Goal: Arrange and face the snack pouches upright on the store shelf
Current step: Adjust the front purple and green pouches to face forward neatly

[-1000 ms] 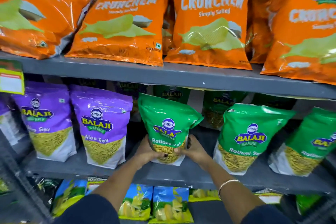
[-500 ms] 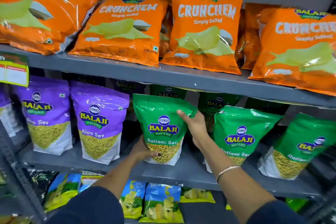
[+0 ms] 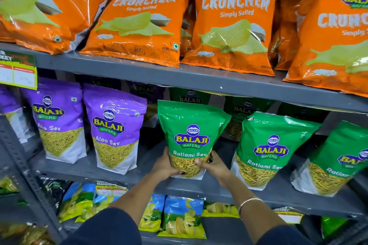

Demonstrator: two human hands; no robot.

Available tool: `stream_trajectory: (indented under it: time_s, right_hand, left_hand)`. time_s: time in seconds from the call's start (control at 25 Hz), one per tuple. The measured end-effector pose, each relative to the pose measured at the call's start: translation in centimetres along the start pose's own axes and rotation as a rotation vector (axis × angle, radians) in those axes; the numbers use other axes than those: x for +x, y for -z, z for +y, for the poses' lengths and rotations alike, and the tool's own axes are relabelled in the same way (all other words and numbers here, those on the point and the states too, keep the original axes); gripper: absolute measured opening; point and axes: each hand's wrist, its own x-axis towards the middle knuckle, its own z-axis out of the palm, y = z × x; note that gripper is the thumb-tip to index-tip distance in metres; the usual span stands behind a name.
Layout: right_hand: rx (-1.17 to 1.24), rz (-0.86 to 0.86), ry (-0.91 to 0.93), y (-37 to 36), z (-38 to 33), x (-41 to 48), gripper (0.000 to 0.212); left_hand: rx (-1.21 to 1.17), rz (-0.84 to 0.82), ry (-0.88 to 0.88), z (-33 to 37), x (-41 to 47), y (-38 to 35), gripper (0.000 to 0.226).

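Clasping the base of the green Ratlami Sev pouch [image 3: 191, 137] from either side, the left hand [image 3: 164, 166] and the right hand [image 3: 214, 165] are closed around its lower corners, thumbs laid across the clear window at the front. The pouch is held directly ahead of both hands, between them, so neither hand is nearer. Its bottom edge is seated on the middle shelf [image 3: 127, 179], near the front lip. Its long axis runs nearly vertical, the top leaning slightly toward the right, and the label is turned outward. The coming adjustment is judged to depend on that lean: the base would need to be squared so the top stands plumb. To the right, a neighbouring green pouch [image 3: 266, 151] is tilted further and stands apart. To the left, a purple Aloo Sev pouch [image 3: 114, 127] is set well clear.
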Motion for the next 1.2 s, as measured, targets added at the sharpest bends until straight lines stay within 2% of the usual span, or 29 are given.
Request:
stream_trajectory:
  time_s: [0.08,0.16,0.24,0.32,0.36,0.44,0.48,0.56,0.64,0.68,0.72,0.84,0.96,1.0,1.12,1.2]
  right_hand:
    - [-0.369,-0.066,-0.152,0.2,-0.1,-0.2,0.08]
    - [-0.73,-0.259,-0.411,0.2,-1.5,-0.6,0.074]
    - [-0.847,-0.416,-0.583,-1.5,-3.1,-0.6,0.072]
    - [-0.91,-0.54,-0.579,-5.3,-4.8,0.0,0.056]
    - [-0.932,-0.571,-0.51,-7.6,-5.6,0.3,0.049]
    - [-0.879,-0.534,-0.299,-12.1,-6.7,1.5,0.04]
    - [-0.784,-0.441,-0.158,-14.1,-7.2,2.4,0.035]
    - [-0.463,-0.246,0.063,-17.1,-7.9,4.3,0.05]
    - [-0.102,-0.226,0.184,-19.1,-8.4,5.3,0.058]
    - [0.008,-0.224,0.209,-19.8,-8.2,5.7,0.065]
    - [0.076,-0.2,0.218,-20.1,-7.7,6.1,0.074]
    - [0.178,-0.146,0.215,-19.2,-6.4,5.7,0.088]
    - [0.153,-0.166,0.206,-18.0,-5.7,5.0,0.063]
    - [0.133,-0.168,0.192,-18.0,-5.4,4.9,0.059]
    - [0.069,-0.111,0.154,-18.5,-5.0,4.6,0.072]
    - [0.055,-0.095,0.147,-19.0,-5.1,4.5,0.074]
  left_hand:
    - [0.015,-0.047,0.01,-0.3,-0.2,0.4,0.091]
    - [0.03,-0.083,0.049,-0.9,-0.6,1.7,0.085]
    - [-0.033,-0.117,0.126,-1.7,-1.4,4.4,0.049]
    - [-0.088,-0.25,0.278,-3.2,-2.4,8.4,0.008]
    - [-0.065,-0.318,0.36,-4.7,-2.7,10.7,0.01]
    - [0.048,-0.283,0.472,-9.3,-2.2,15.6,0.01]
    - [0.03,-0.219,0.509,-11.7,-1.4,17.9,0.007]
    - [0.019,-0.05,0.426,-17.9,2.8,20.2,0.036]
    - [0.028,0.091,0.278,-16.0,2.0,20.2,0.072]
    - [0.035,0.141,0.218,-13.1,0.0,19.7,0.084]
    - [0.012,0.189,0.182,-11.1,-1.2,18.9,0.087]
    - [-0.021,0.217,0.13,-10.6,-1.1,17.1,0.092]
    - [-0.028,0.223,0.13,-10.8,-1.1,16.4,0.112]
    - [-0.033,0.218,0.133,-10.8,-1.1,16.4,0.112]
    - [-0.071,0.221,0.115,-10.2,-1.8,16.0,0.094]
    - [-0.09,0.22,0.128,-10.7,-1.6,16.2,0.09]
